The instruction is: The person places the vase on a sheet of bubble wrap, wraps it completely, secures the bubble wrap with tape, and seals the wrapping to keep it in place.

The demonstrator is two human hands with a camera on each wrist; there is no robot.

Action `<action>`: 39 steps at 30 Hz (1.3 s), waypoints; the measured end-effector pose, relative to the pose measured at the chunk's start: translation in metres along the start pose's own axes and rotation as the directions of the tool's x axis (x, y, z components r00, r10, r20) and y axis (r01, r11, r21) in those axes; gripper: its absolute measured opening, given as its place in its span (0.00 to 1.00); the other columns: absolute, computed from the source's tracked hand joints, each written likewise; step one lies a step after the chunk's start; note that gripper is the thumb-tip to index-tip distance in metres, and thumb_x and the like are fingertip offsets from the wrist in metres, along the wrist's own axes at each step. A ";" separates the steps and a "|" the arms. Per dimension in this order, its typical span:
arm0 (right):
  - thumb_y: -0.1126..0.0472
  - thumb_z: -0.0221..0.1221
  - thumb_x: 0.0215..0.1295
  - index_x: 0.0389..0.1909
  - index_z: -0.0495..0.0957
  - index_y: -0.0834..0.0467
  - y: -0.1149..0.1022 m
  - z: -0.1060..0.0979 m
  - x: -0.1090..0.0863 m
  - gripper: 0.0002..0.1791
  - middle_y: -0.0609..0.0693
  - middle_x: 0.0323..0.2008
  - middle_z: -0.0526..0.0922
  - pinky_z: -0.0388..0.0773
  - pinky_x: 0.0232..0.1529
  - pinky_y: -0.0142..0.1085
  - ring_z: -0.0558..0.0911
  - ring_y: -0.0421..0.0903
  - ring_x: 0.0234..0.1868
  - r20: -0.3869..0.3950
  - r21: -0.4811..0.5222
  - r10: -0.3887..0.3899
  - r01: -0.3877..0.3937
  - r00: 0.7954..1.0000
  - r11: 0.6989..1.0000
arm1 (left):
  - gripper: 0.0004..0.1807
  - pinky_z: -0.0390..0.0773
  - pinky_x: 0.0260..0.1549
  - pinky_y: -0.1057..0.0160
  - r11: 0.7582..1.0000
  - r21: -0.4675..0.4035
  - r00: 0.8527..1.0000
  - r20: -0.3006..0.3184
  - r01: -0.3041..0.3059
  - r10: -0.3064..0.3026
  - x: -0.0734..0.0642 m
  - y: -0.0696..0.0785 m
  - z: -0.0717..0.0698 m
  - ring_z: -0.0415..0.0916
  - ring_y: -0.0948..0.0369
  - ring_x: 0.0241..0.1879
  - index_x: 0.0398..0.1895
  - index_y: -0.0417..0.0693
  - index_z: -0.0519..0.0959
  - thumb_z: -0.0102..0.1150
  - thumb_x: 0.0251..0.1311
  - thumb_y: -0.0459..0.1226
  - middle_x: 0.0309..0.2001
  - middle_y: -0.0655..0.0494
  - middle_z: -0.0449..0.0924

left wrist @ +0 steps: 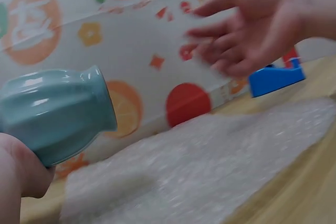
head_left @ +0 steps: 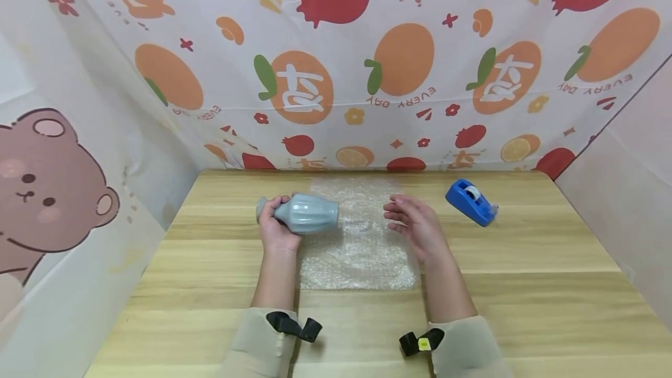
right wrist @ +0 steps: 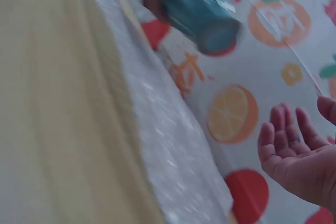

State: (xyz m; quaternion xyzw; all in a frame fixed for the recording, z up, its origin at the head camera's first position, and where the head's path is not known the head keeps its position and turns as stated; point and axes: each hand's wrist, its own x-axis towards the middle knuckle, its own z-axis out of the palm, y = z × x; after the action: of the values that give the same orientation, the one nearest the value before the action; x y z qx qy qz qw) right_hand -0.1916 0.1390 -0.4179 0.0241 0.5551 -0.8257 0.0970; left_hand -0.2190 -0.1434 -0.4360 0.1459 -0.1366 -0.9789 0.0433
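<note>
A pale blue-green ribbed vase (head_left: 310, 213) lies sideways in my left hand (head_left: 279, 232), which grips it around the narrow neck. Its base points right, toward my other hand. In the left wrist view the vase (left wrist: 58, 111) is tilted slightly, held above the wrap. My right hand (head_left: 417, 223) holds nothing; its fingers are loosely bent and spread, palm turned toward the vase. Beneath both hands a sheet of clear bubble wrap (head_left: 362, 261) is spread flat on the wooden table. The right wrist view shows the vase's round base (right wrist: 218, 36), blurred.
A blue tape dispenser (head_left: 471, 202) with a roll of clear tape stands on the table (head_left: 525, 308) at the back right. Behind the table hangs a fruit-print cloth (head_left: 352, 74). A bear-print sheet (head_left: 58, 191) covers the left side.
</note>
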 end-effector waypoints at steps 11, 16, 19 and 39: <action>0.52 0.54 0.71 0.63 0.68 0.54 0.032 0.064 -0.003 0.23 0.55 0.59 0.72 0.75 0.53 0.47 0.76 0.49 0.54 0.013 0.108 -0.011 0.009 1.000 0.994 | 0.15 0.65 0.60 0.59 0.974 0.223 0.994 0.097 0.026 -0.049 -0.022 -0.050 0.032 0.78 0.59 0.44 0.22 0.51 0.75 0.43 0.65 0.34 0.26 0.60 0.79; 0.55 0.60 0.66 0.46 0.75 0.52 0.039 0.077 -0.002 0.11 0.52 0.48 0.76 0.77 0.44 0.40 0.76 0.46 0.46 -0.135 0.163 -0.078 0.100 0.988 0.982 | 0.15 0.65 0.60 0.61 0.957 0.288 0.993 0.106 0.021 -0.054 -0.026 -0.064 0.036 0.79 0.60 0.45 0.22 0.53 0.76 0.43 0.66 0.34 0.26 0.63 0.79; 0.55 0.60 0.65 0.43 0.76 0.51 0.039 0.076 -0.001 0.08 0.53 0.47 0.76 0.77 0.43 0.40 0.76 0.47 0.46 -0.153 0.165 -0.075 0.100 0.985 0.981 | 0.15 0.65 0.60 0.61 0.956 0.294 0.994 0.099 0.013 -0.044 -0.026 -0.066 0.035 0.79 0.61 0.45 0.22 0.53 0.76 0.44 0.65 0.35 0.26 0.63 0.79; 0.54 0.55 0.69 0.64 0.68 0.52 0.030 0.050 -0.009 0.23 0.58 0.59 0.71 0.84 0.32 0.44 0.78 0.51 0.46 0.093 0.135 0.122 -0.134 0.988 0.982 | 0.10 0.67 0.60 0.61 0.941 0.336 0.953 0.298 -0.048 -0.058 -0.035 -0.070 0.023 0.80 0.59 0.46 0.27 0.53 0.68 0.42 0.65 0.31 0.24 0.63 0.81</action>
State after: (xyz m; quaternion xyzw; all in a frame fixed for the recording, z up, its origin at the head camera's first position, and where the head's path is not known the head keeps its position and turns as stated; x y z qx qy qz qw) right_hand -0.1742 0.0836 -0.4248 0.0318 0.4881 -0.8552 0.1715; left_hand -0.1951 -0.0665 -0.4247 -0.0005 -0.3076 -0.9515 -0.0064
